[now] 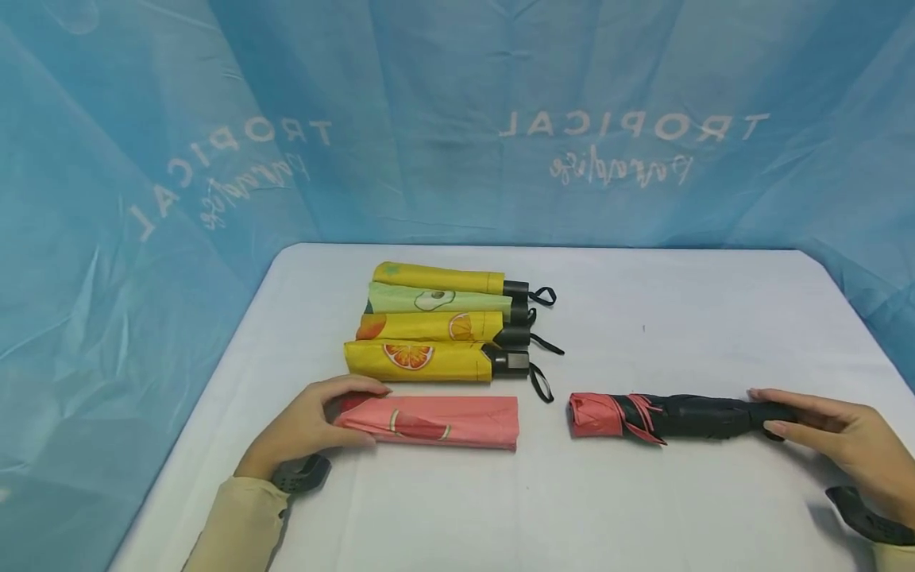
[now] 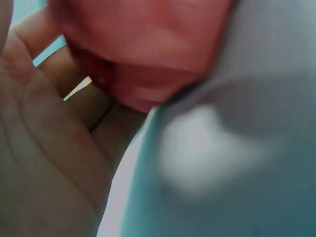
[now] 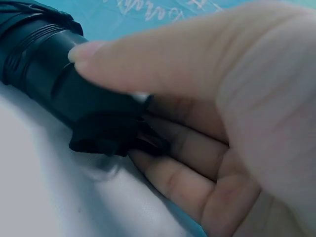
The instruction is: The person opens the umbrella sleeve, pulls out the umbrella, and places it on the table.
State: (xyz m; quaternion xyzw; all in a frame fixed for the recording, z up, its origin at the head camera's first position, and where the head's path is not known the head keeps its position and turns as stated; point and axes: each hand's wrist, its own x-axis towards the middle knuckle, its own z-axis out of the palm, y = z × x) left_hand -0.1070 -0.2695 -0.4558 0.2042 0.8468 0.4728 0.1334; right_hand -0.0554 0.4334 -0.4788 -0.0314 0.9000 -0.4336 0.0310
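Observation:
In the head view my left hand grips the left end of a pink umbrella sleeve with a watermelon print, thumb on its near side and fingers on its far side. Close up in the left wrist view, the pink fabric lies beside the fingers and palm. To the right, a folded umbrella lies on the table, its black canopy showing pink at the left end. My right hand holds its black handle, the thumb pressed along one side and the other fingers beneath and behind.
Behind the sleeve, several folded umbrellas lie stacked front to back: a yellow one with an orange slice, another yellow one, a green avocado one and a plain yellow one. Blue printed sheeting hangs around the white table.

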